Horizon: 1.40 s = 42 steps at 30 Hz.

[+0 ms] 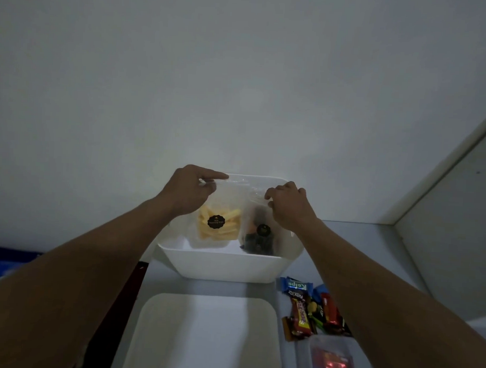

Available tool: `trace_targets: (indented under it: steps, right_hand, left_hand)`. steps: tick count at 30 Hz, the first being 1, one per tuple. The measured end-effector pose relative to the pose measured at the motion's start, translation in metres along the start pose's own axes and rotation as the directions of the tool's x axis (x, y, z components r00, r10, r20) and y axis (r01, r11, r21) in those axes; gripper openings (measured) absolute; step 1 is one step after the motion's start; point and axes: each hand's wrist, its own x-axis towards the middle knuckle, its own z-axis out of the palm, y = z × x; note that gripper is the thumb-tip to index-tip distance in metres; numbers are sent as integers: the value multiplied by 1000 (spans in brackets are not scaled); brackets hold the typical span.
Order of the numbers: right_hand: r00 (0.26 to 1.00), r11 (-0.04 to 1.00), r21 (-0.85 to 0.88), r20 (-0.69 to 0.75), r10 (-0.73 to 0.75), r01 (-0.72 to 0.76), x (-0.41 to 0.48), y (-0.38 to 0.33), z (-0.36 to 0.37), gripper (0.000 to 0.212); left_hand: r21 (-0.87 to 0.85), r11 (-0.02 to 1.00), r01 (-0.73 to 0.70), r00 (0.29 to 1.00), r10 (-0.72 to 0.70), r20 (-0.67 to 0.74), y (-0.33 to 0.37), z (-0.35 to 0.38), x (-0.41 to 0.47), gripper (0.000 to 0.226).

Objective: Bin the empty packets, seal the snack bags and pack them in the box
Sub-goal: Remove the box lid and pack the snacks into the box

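A white box (222,265) stands on the table against the wall. Two clear snack bags stand upright inside it. The left bag (218,224) holds pale yellow sticks and has a round black label. The right bag (258,236) holds dark pieces. My left hand (192,190) pinches the top edge of the yellow-stick bag. The fingers of my right hand (286,204) curl on the top of the dark-snack bag. Both arms reach forward over the table.
A white tray or lid (203,336) lies flat in front of the box. Several wrapped candy bars (312,310) lie to its right. A clear lidded container (332,357) sits at the bottom right. Dark and blue things lie left of the table.
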Motion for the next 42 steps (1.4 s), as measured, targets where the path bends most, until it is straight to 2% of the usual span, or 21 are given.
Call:
trace_targets:
  steps: [3,5,8,11,15,17,20,24,28,35,42]
  right_hand:
    - [996,992,105,-47,76,-71,-6,12,1,40]
    - [990,969,204,50,133,-140,-11,22,4,48]
    - [960,898,377,244,140,-227,-19,34,7,60]
    - [948,812,514,283,143,-276,-28,39,3,59]
    - [942,728,608,293,166,-317,-32,45,-1,56]
    - [944,719,619,281,176,-318,-31,48,-3,57]
    - [945,712,628,278,172,-314,-31,49,-4,71]
    - [960,798,558,264,92,-230,-31,43,5,76]
    - [950,820,513,290,113,-254,-32,39,15,79]
    - [946,832,485,293,136,-270,-33,35,16,78]
    - [949,844,462,275,155,-272,-49,46,-4,78]
  left_hand:
    - [-14,1000,-12,999,13,44,6,13,7,30]
    - [-9,1000,-24,996,25,87,11,26,12,31]
    - [3,999,-37,988,36,153,15,53,19,32]
    - [-8,999,-31,980,32,194,13,83,23,32]
    - [-28,999,24,990,-20,142,6,115,27,27]
    - [10,1000,14,989,-16,147,2,125,29,25]
    - [74,997,-12,988,0,156,-2,135,31,24]
    - [107,994,4,997,-12,77,-5,141,35,13]
    - [132,991,35,999,-39,27,-7,148,37,5]
    - [176,980,96,992,-110,66,-14,146,31,33]
    - [275,961,20,1000,-24,12,17,127,18,40]
